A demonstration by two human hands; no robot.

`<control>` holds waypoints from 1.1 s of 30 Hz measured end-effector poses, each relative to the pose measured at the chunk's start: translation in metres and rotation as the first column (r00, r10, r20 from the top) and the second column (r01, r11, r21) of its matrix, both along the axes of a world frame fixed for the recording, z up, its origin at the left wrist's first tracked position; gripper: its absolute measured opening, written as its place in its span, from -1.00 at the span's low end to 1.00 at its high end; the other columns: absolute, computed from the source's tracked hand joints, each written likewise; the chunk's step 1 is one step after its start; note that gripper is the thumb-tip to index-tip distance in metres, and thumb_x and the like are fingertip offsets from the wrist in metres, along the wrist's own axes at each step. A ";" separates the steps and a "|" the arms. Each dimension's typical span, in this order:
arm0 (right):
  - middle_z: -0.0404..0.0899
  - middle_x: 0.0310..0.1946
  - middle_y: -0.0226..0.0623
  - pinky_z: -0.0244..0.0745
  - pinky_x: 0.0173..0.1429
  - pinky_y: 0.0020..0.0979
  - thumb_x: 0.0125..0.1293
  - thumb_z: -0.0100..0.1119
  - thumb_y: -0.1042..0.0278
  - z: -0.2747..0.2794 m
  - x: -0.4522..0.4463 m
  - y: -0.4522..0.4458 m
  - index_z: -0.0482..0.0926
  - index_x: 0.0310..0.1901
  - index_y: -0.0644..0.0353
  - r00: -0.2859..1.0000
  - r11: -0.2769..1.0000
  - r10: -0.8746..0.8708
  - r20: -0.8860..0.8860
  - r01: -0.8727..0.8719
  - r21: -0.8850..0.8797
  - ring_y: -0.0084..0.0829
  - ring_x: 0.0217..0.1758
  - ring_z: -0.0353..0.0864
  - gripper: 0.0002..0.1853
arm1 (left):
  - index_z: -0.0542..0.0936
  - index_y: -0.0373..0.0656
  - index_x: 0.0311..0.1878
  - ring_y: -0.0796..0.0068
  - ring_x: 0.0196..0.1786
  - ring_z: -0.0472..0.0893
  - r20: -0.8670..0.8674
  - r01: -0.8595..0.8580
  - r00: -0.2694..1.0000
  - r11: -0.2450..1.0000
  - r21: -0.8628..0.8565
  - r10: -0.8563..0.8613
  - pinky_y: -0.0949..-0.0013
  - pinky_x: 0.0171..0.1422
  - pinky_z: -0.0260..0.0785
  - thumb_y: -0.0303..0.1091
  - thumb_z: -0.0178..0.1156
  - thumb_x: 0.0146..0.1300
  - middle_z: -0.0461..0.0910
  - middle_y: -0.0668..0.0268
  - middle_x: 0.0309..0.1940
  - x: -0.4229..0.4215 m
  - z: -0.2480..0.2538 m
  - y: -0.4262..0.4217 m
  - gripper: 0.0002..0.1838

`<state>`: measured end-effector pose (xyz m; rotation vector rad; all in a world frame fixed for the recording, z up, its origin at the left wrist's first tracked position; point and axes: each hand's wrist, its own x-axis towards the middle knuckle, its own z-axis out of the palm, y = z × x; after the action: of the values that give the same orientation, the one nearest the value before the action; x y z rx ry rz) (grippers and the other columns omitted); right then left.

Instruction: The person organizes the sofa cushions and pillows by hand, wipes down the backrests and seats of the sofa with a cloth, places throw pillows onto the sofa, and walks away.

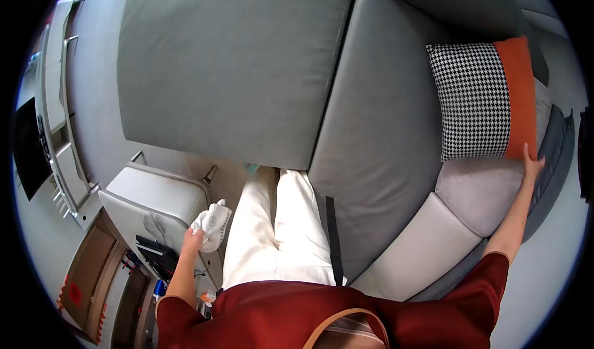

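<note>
My left hand [195,238] is closed around a bunched white cloth [214,226] with small grey printed marks, held out beside my left leg. On the right, my right hand [533,162] reaches to the lower corner of a cushion [473,95]. The cushion has a black-and-white houndstooth part and an orange band [518,102]. Finger and thumb of this hand are spread apart, with one finger against the orange band. The cushion rests against the sofa's backrest.
A grey sofa [383,102] with a wide seat section [229,64] lies ahead. Pale backrest cushions [411,244] curve along the right. A white side table [154,191] stands at my left, with black items [158,253] near it. A television [31,148] is at far left.
</note>
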<state>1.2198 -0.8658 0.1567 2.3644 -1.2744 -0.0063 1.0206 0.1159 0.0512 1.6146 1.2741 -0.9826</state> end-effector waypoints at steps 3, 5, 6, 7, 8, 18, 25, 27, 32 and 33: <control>-0.05 0.30 -0.23 0.07 0.23 -0.15 -0.37 0.36 -0.34 -0.033 -0.024 -0.040 0.03 0.27 0.07 0.613 0.656 -0.647 0.454 0.144 0.741 -0.30 0.33 -0.03 0.17 | 0.49 -0.27 -0.10 0.51 -0.25 0.50 -0.056 0.056 0.997 0.997 0.055 -0.053 0.43 -0.16 0.34 -0.38 0.00 -0.02 0.54 0.33 -0.30 0.003 0.007 -0.004 -0.64; -0.03 0.30 -0.33 0.08 0.22 -0.26 -0.39 0.38 -0.34 -0.058 -0.025 -0.026 0.03 0.27 0.07 0.391 0.379 -0.850 0.354 -0.013 0.925 -0.38 0.32 -0.04 0.18 | 0.49 -0.28 -0.10 0.51 -0.26 0.51 -0.142 0.266 0.957 0.959 0.097 -0.251 0.43 -0.16 0.34 -0.36 0.01 -0.01 0.55 0.32 -0.29 0.014 0.010 -0.013 -0.63; -0.03 0.30 -0.38 0.08 0.19 -0.40 -0.42 0.41 -0.31 -0.066 -0.025 -0.019 0.05 0.27 0.04 0.468 0.307 -0.827 0.310 -0.085 0.948 -0.37 0.32 -0.04 0.18 | 0.49 -0.28 -0.10 0.51 -0.26 0.51 -0.135 0.257 0.961 0.960 0.115 -0.241 0.43 -0.16 0.34 -0.36 0.01 -0.01 0.55 0.32 -0.29 0.014 0.009 -0.014 -0.63; -0.03 0.30 -0.38 0.08 0.19 -0.40 -0.42 0.41 -0.31 -0.069 -0.027 -0.012 0.05 0.27 0.04 0.471 0.294 -0.828 0.303 -0.096 0.951 -0.37 0.32 -0.04 0.18 | 0.50 -0.28 -0.10 0.51 -0.27 0.51 -0.074 0.220 0.974 0.971 0.093 -0.214 0.43 -0.15 0.34 -0.36 0.02 -0.01 0.55 0.32 -0.29 0.012 0.005 -0.013 -0.63; 0.02 0.28 -0.38 0.08 0.18 -0.41 -0.37 0.41 -0.26 -0.068 -0.030 -0.004 0.10 0.26 0.03 0.450 0.287 -0.829 0.332 -0.167 0.943 -0.37 0.31 0.00 0.12 | 0.50 -0.28 -0.11 0.51 -0.27 0.51 -0.014 0.187 0.982 0.980 0.066 -0.186 0.43 -0.15 0.33 -0.35 0.02 -0.01 0.55 0.31 -0.30 0.013 0.005 -0.016 -0.64; 0.36 0.06 -0.18 0.34 0.11 -0.32 0.07 0.25 0.25 -0.043 -0.010 0.055 0.28 0.11 0.31 0.151 0.527 -0.711 0.687 -0.533 0.662 -0.30 0.02 0.41 -0.41 | 0.51 -0.28 -0.14 0.48 -0.24 0.52 -0.009 0.383 0.924 0.921 0.066 -0.383 0.40 -0.11 0.33 -0.31 0.05 -0.03 0.56 0.24 -0.32 0.065 -0.023 -0.050 -0.63; 0.41 -0.10 0.01 0.43 -0.07 -0.27 0.12 0.15 0.10 0.019 -0.031 0.085 0.38 -0.13 0.61 0.119 0.895 -0.363 0.924 -0.231 0.381 -0.27 -0.11 0.44 -0.42 | 0.48 -0.24 -0.06 0.50 -0.22 0.50 0.089 0.248 0.967 0.964 -0.102 -0.239 0.42 -0.06 0.32 -0.32 0.05 -0.02 0.54 0.33 -0.27 0.118 -0.028 -0.068 -0.60; 0.42 -0.12 0.06 0.40 -0.06 -0.24 0.14 0.09 0.05 0.024 -0.043 0.108 0.38 -0.17 0.67 0.075 0.957 -0.267 0.961 -0.094 0.273 -0.25 -0.13 0.45 -0.39 | 0.49 -0.23 -0.07 0.53 -0.20 0.49 0.104 0.215 0.974 0.964 -0.154 -0.201 0.44 -0.05 0.31 -0.33 0.05 0.00 0.53 0.33 -0.25 0.116 -0.029 -0.062 -0.62; 0.41 -0.10 0.10 0.43 -0.03 -0.29 0.11 0.08 0.10 -0.069 -0.118 0.060 0.36 -0.12 0.63 0.286 0.885 -0.408 0.867 0.357 0.299 -0.13 -0.10 0.45 -0.41 | 0.44 -0.23 -0.02 0.52 -0.18 0.48 0.004 0.151 0.988 0.973 -0.175 -0.152 0.44 -0.03 0.29 -0.35 0.04 0.03 0.52 0.34 -0.24 0.120 -0.013 -0.079 -0.61; 0.39 -0.07 0.11 0.43 -0.02 -0.29 0.08 0.11 0.12 -0.103 -0.139 0.053 0.32 -0.07 0.59 0.502 0.819 -0.454 0.736 0.560 0.123 -0.11 -0.10 0.45 -0.40 | 0.44 -0.23 -0.02 0.52 -0.18 0.48 0.001 0.144 0.989 0.974 -0.176 -0.146 0.44 -0.03 0.29 -0.35 0.04 0.03 0.52 0.34 -0.24 0.120 -0.008 -0.087 -0.61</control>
<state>1.0811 -0.8125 0.0541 1.7855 -2.2411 0.9296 1.1403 0.0286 0.0431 1.5828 1.0566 -1.1629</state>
